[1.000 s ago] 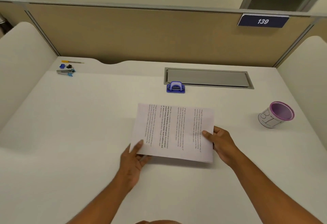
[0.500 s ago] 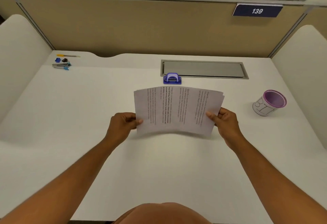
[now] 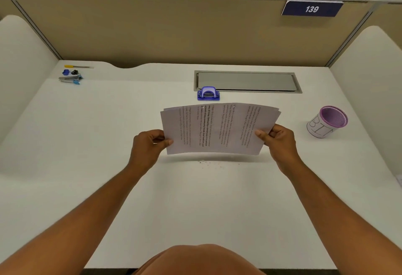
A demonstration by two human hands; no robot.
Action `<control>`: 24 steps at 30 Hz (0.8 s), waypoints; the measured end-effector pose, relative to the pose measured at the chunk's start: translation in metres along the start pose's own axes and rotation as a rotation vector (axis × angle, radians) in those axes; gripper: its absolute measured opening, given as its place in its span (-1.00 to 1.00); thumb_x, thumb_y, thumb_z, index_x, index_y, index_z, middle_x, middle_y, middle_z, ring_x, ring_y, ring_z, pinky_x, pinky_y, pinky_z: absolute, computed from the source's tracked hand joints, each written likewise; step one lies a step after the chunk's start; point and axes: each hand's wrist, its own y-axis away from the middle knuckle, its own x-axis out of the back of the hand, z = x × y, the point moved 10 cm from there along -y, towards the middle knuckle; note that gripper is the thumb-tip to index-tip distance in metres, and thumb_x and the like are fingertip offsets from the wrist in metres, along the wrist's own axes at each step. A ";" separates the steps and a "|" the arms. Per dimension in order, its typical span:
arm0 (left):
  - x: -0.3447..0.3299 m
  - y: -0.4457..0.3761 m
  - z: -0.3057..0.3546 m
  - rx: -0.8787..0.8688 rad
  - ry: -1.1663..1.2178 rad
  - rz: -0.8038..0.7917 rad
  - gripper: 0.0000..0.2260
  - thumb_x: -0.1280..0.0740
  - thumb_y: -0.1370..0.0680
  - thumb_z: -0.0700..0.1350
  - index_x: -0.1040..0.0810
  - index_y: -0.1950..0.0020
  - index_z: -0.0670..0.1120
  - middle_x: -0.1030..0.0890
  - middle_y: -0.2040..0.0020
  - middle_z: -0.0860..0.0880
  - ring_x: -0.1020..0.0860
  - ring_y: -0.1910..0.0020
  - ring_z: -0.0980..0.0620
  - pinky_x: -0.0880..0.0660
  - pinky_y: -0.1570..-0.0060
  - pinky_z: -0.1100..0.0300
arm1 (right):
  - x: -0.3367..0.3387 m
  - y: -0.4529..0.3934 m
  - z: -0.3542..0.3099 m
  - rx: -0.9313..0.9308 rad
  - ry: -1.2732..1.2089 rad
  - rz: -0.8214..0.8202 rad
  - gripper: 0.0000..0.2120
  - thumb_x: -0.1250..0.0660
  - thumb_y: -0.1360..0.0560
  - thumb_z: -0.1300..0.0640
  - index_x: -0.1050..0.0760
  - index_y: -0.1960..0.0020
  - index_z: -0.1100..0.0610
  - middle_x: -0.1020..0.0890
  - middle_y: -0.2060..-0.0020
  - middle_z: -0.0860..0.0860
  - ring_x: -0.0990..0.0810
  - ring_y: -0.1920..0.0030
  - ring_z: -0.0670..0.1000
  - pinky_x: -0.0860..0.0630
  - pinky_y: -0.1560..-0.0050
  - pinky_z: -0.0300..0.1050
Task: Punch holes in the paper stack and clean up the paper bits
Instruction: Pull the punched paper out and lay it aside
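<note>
I hold a printed paper stack (image 3: 219,129) upright above the white desk (image 3: 108,144), its sheets slightly fanned at the top. My left hand (image 3: 148,144) grips the stack's left edge and my right hand (image 3: 278,140) grips its right edge. Small paper bits (image 3: 206,162) lie scattered on the desk just below the stack. A blue hole punch (image 3: 208,93) sits on the desk behind the stack, apart from both hands.
A purple mesh cup with a white paper label (image 3: 327,122) stands at the right. A stapler, binder clips and a yellow-handled tool (image 3: 71,75) lie at the back left. A grey cable hatch (image 3: 248,81) is set in the desk behind the punch. Partition walls surround the desk.
The paper stack was lying flat on the desk under my hands; both hands have lifted it by its side edges and stood it upright, uncovering paper bits beneath.
</note>
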 end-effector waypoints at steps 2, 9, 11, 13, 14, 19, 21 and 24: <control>-0.002 0.001 0.000 0.013 0.031 -0.034 -0.87 -0.56 -0.55 -0.22 -0.78 -0.09 -0.13 -0.79 0.00 -0.01 -0.74 0.09 0.16 -0.60 -0.02 0.40 | 0.000 -0.003 -0.004 0.008 0.015 -0.006 -0.78 -0.49 -0.56 0.24 -0.69 -0.11 -0.04 -0.79 -0.01 -0.12 -0.77 -0.04 -0.08 -0.69 -0.05 -0.18; -0.015 0.016 -0.021 0.258 0.391 -0.203 -0.84 -0.45 -0.63 -0.27 -0.75 -0.20 -0.22 -0.81 -0.08 -0.10 -0.78 -0.06 -0.13 -0.74 -0.10 -0.02 | -0.013 -0.030 -0.020 -0.035 0.129 -0.067 -0.78 -0.55 -0.51 0.22 -0.61 -0.10 0.04 -0.78 0.08 -0.11 -0.79 0.09 -0.07 -0.73 0.02 -0.13; -0.015 0.025 -0.026 0.315 0.480 -0.224 -0.83 -0.46 -0.61 -0.30 -0.74 -0.20 -0.23 -0.80 -0.09 -0.12 -0.78 -0.08 -0.14 -0.74 -0.05 0.03 | -0.021 -0.039 -0.026 -0.055 0.154 -0.095 -0.74 -0.56 -0.49 0.23 -0.60 -0.14 0.14 -0.78 0.05 -0.01 -0.80 0.10 -0.01 -0.73 0.03 -0.06; -0.013 0.035 -0.032 0.359 0.553 -0.226 -0.81 -0.49 -0.58 -0.31 -0.75 -0.18 -0.24 -0.80 -0.10 -0.14 -0.78 -0.09 -0.14 -0.73 0.00 0.11 | -0.031 -0.047 -0.032 -0.062 0.186 -0.113 -0.72 -0.58 -0.47 0.24 -0.59 -0.13 0.19 -0.78 0.02 0.07 -0.80 0.12 0.02 -0.73 0.06 -0.04; -0.011 0.040 -0.036 0.380 0.578 -0.216 -0.81 -0.51 -0.57 -0.31 -0.75 -0.18 -0.24 -0.80 -0.10 -0.16 -0.78 -0.09 -0.14 -0.73 0.00 0.13 | -0.037 -0.051 -0.035 -0.062 0.204 -0.115 -0.72 -0.60 -0.45 0.23 -0.60 -0.09 0.18 -0.78 0.03 0.07 -0.79 0.16 0.00 -0.73 0.09 -0.06; 0.015 0.068 -0.062 0.463 0.683 -0.073 -0.82 -0.55 -0.52 -0.31 -0.76 -0.12 -0.25 -0.80 -0.09 -0.16 -0.79 -0.04 -0.11 -0.72 0.05 0.18 | -0.081 -0.069 -0.046 -0.058 0.278 -0.104 -0.68 -0.70 -0.32 0.14 -0.60 0.06 0.06 -0.76 0.11 0.04 -0.77 0.14 0.07 -0.70 -0.03 0.05; 0.031 0.080 -0.074 0.487 0.717 0.008 -0.82 -0.55 -0.52 -0.31 -0.77 -0.11 -0.23 -0.80 -0.09 -0.15 -0.79 -0.06 -0.12 -0.72 0.04 0.17 | -0.109 -0.073 -0.048 -0.060 0.293 -0.137 -0.63 -0.72 -0.29 0.11 -0.64 0.00 0.12 -0.77 0.04 0.09 -0.77 0.04 0.15 -0.69 -0.13 0.13; 0.054 0.102 -0.094 0.516 0.761 0.108 -0.83 -0.52 -0.55 -0.32 -0.76 -0.14 -0.23 -0.80 -0.10 -0.15 -0.78 -0.08 -0.12 -0.72 0.02 0.16 | -0.161 -0.074 -0.050 -0.074 0.328 -0.208 -0.48 -0.73 -0.27 0.06 -0.64 -0.14 0.18 -0.76 -0.04 0.10 -0.76 -0.03 0.15 -0.67 -0.19 0.12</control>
